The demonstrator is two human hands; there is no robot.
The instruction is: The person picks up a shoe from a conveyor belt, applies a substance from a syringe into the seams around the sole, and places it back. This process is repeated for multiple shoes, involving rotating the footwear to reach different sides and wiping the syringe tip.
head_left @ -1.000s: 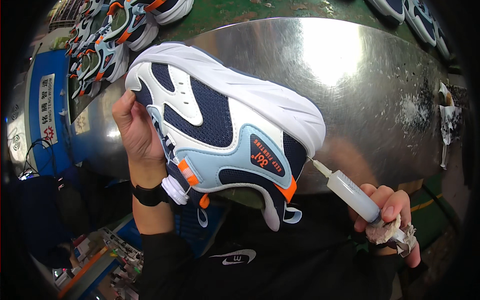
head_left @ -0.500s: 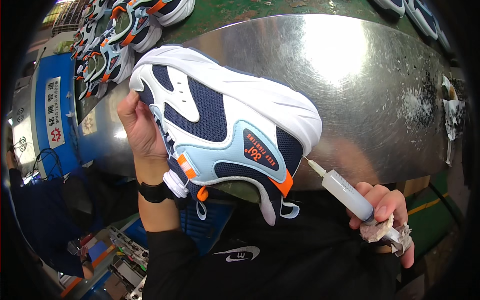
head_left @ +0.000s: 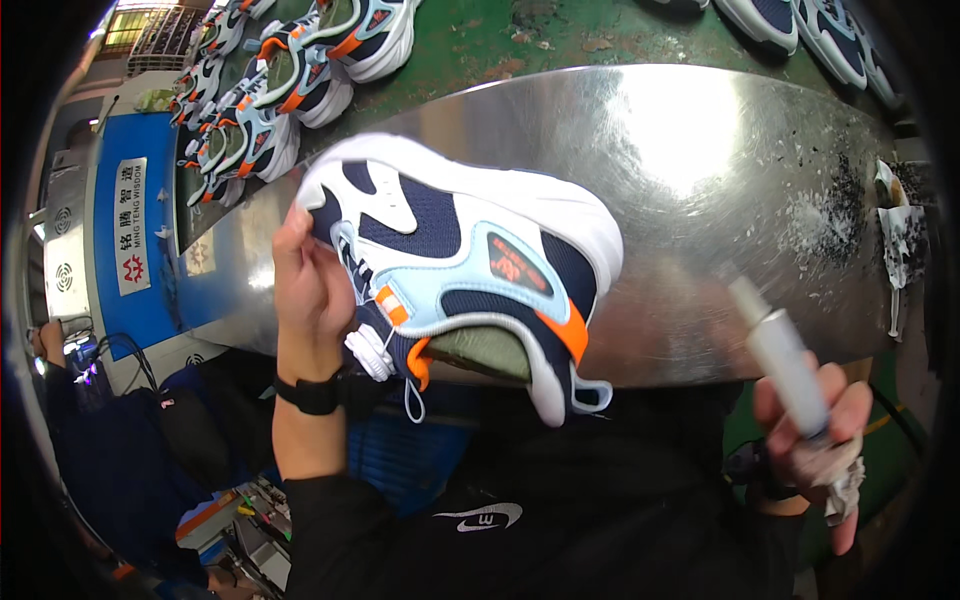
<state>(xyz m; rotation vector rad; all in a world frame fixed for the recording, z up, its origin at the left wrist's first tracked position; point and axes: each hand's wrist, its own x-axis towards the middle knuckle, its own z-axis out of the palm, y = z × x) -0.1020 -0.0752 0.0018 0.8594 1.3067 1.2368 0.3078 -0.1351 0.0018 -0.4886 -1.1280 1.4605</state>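
Observation:
My left hand [head_left: 305, 290] grips a sneaker [head_left: 470, 250] by its toe end, holding it on its side above a shiny metal table [head_left: 690, 150]. The shoe is navy mesh with light blue and white panels, orange accents and a white sole facing away from me. My right hand [head_left: 815, 440] holds a pale plastic squeeze bottle [head_left: 780, 355] with a narrow nozzle pointing up and left, plus a crumpled rag under the fingers. The nozzle stands clear of the shoe's heel, to its right.
Several matching sneakers [head_left: 290, 90] lie in a row on a green belt at the upper left, more at the upper right [head_left: 800, 25]. Dark crumbs and scraps [head_left: 880, 215] litter the table's right end. A blue machine panel [head_left: 120, 240] stands at left.
My right hand has pulled the bottle away from the shoe's heel and tipped the nozzle upward. My left hand has turned the sneaker, so its opening and green insole now show.

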